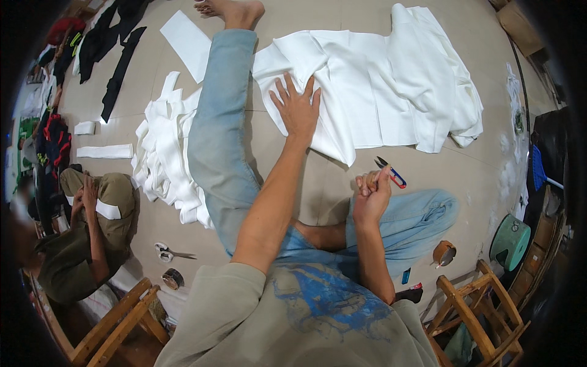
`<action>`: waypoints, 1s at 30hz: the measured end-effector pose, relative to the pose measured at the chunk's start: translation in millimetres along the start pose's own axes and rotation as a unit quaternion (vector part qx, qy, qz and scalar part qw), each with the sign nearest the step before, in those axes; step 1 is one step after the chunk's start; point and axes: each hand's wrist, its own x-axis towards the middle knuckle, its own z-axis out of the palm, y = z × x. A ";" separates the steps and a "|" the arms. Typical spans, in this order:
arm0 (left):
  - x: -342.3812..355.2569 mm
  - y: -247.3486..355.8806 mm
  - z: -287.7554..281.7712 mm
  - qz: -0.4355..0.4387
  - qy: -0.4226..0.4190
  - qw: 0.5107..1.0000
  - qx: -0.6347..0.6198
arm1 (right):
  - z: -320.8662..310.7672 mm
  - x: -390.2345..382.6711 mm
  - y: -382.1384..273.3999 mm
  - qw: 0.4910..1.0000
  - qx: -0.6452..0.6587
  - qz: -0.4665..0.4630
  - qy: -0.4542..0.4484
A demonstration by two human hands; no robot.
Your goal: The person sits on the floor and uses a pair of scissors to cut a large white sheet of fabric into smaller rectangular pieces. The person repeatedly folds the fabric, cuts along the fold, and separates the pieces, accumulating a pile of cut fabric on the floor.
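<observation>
My left hand (297, 109) lies flat with its fingers spread on the near left part of a large white cloth (367, 92). That cloth stretches over the tiled floor to the right, flat in the middle and bunched into folds at its right end. To the right of my bent knee, my right hand (372, 199) is closed, with a pair of thread snips (398, 178) in its fingers. The snips have dark blades and a red and blue handle, and they stay apart from the cloth. Part of their handle is hidden by my fingers.
A heap of white cloth strips (165, 153) lies left of my outstretched leg, below a flat white piece (186, 46). Another person (92, 226) sits at the left. White-handled scissors (164, 252) and a tape roll (173, 279) lie nearby. Wooden stools (474, 306) flank me.
</observation>
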 end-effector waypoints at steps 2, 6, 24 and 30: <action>-0.7 -1.0 0.4 -0.003 -0.001 1.000 0.002 | -4.4 -9.0 -3.7 1.000 0.000 -0.007 0.014; -1.4 0.8 0.4 -0.014 -0.001 1.000 0.007 | -19.5 -26.6 -15.8 0.999 -0.015 -0.029 0.031; -1.8 -0.1 1.1 -0.014 0.002 1.000 0.021 | -118.0 -131.4 -89.1 0.991 -0.127 -0.027 0.009; -3.9 2.2 2.9 -0.013 0.013 0.999 0.051 | -94.3 -82.1 -64.3 0.851 -0.509 -0.127 -0.022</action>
